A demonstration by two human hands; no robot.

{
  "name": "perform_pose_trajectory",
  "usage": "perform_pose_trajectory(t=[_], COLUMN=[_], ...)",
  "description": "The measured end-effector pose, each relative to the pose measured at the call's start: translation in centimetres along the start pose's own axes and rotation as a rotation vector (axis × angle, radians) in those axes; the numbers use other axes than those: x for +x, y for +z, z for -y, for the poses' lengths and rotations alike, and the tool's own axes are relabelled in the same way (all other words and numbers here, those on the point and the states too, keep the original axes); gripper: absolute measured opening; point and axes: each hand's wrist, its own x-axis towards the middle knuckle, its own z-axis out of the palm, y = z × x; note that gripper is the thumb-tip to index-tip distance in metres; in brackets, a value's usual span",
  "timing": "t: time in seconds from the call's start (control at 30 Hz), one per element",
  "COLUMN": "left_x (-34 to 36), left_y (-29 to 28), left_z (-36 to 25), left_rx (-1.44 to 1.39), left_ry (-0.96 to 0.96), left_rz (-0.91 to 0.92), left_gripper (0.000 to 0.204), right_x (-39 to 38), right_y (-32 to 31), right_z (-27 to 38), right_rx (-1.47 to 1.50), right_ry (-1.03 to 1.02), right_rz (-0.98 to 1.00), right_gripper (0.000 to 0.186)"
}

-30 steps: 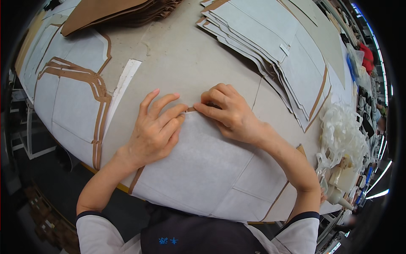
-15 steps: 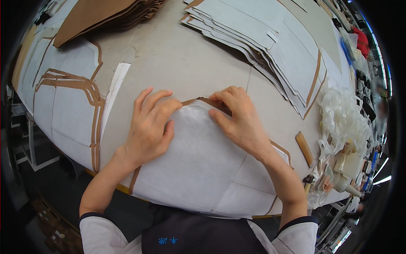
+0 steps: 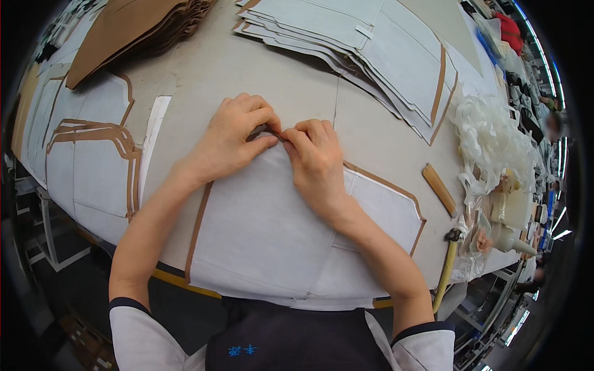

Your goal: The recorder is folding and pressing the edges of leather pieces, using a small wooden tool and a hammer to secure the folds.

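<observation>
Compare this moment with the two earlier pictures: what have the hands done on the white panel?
The left hand and right hand have closed together at the top edge of the white panel, fingertips now pinching its brown folded rim where they earlier lay flatter and apart. The panel itself, the stacked white pieces and the brown stack stayed put on the table.

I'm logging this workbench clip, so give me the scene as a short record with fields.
Left hand: fingers pinching the top edge of the white, brown-bordered panel
Right hand: pressing the same edge, fingertips meeting the left hand's
Surface: beige worktable
Behind: stack of white brown-edged panels; brown pieces pile
Right side: small wooden stick; heap of white strips
</observation>
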Motion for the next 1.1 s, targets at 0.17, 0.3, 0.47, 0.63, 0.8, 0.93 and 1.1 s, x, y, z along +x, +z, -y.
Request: perform_pose_trajectory(t=[0.17,0.3,0.47,0.63,0.8,0.93,1.1], left_x=[0.0,-0.8,-1.6,-1.8,-1.3,-0.1,-0.7], left_y=[0.6,1.4,2.2,2.9,5.1,8.8,10.3], left_z=[-1.6,-1.5,-1.7,-2.7,-6.0,-8.1,-7.7], left_rx=[-0.057,0.164,0.395,0.600,0.616,0.371,0.485], left_ry=[-0.049,0.098,0.230,0.277,0.176,0.151,0.205], left_rz=[-0.034,-0.103,-0.174,-0.195,-0.181,-0.206,-0.262], left_gripper=[0.021,0.025,0.034,0.039,0.044,0.048,0.052], right_x=[-0.7,-1.6,-3.5,-5.5,-6.5,-6.4,-6.9], right_y=[-0.4,-1.3,-4.3,-7.6,-9.0,-8.8,-9.2], right_z=[0.1,-0.5,-1.9,-3.0,-3.8,-3.7,-3.8], right_rx=[-0.187,-0.171,-0.141,-0.144,-0.154,-0.126,-0.166], right_ry=[-0.214,-0.199,-0.163,-0.098,-0.102,-0.117,-0.097], right_rz=[0.023,0.037,0.061,0.092,0.078,0.040,0.045], right_gripper=[0.038,0.049,0.051,0.054,0.045,0.044,0.043])
